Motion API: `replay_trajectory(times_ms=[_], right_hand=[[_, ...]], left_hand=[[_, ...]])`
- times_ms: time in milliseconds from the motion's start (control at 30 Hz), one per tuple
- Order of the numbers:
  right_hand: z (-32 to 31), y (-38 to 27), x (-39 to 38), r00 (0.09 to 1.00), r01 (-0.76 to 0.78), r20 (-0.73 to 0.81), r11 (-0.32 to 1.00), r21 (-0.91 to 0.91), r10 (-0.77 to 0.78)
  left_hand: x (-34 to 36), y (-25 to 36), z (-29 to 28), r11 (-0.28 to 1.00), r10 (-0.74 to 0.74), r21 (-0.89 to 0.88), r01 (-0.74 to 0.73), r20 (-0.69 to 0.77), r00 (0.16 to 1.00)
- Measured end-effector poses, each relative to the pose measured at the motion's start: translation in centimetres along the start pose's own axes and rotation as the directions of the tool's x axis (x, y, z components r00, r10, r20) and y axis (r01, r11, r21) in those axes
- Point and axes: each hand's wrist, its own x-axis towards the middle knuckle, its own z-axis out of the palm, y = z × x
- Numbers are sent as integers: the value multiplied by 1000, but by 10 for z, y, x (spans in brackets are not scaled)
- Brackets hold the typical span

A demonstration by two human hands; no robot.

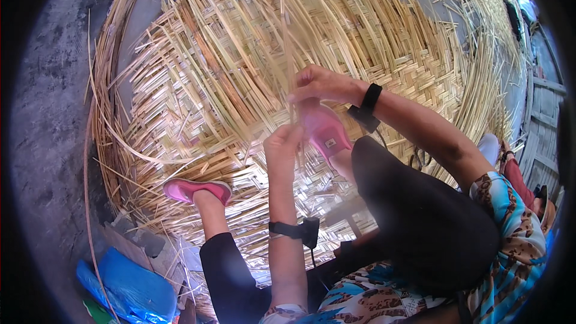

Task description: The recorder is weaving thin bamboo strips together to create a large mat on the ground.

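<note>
A large half-woven mat (414, 87) of pale split strips lies spread under me. Above it, my right hand (321, 84) is closed in a pinch on a thin, upright strip (288, 48) that runs away toward the far edge. My left hand (281, 144) is closed lower on what looks like the same strip, just nearer to me; its fingertips are partly blurred. Loose strip ends (240, 30) fan out from the weave beyond both hands. One pink shoe (327, 129) of mine rests close behind the right hand, the other pink shoe (198, 191) on the mat's near left part.
Long loose strips (111, 54) lie bundled along the left edge, over grey concrete floor (51, 84). A blue plastic bag (129, 288) sits at the lower left. More strips (489, 66) are heaped at right, near wooden boards (546, 108) and another person's red sleeve (517, 180).
</note>
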Motion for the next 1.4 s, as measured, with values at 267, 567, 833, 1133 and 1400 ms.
replay_trajectory(times_ms=[267,567,833,1133,1400], right_hand=[[5,10,3,997,4,-82,1000,11,-3],[6,14,6,991,-49,-128,999,-6,48],[5,22,10,997,-60,-44,989,138,66],[5,13,5,962,32,-265,989,-142,-69],[13,-8,1,995,60,-76,995,-81,-66]], left_hand=[[-2,4,13,788,283,591,-171,-101,954],[-1,-4,9,455,462,864,-215,-22,887],[9,-8,-4,684,623,564,-462,-123,773],[-6,4,2,704,642,457,-543,-84,762],[0,10,-10,868,266,379,-321,193,945]])
